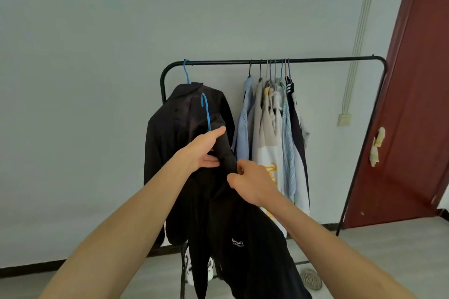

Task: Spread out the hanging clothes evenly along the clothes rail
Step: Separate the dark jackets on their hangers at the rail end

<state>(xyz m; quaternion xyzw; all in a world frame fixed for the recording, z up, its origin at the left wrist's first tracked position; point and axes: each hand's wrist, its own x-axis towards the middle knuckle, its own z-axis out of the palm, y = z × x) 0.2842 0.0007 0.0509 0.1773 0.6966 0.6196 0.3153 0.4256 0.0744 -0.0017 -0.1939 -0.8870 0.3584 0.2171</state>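
While both hands (204,150) (252,181) pinch black garment (226,226) off rail (218,62), middle stretch bare.

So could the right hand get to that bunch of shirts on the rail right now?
Probably not yet: the right hand is gripping the black garment held off the rail. The shirts hang unobstructed just beyond it.
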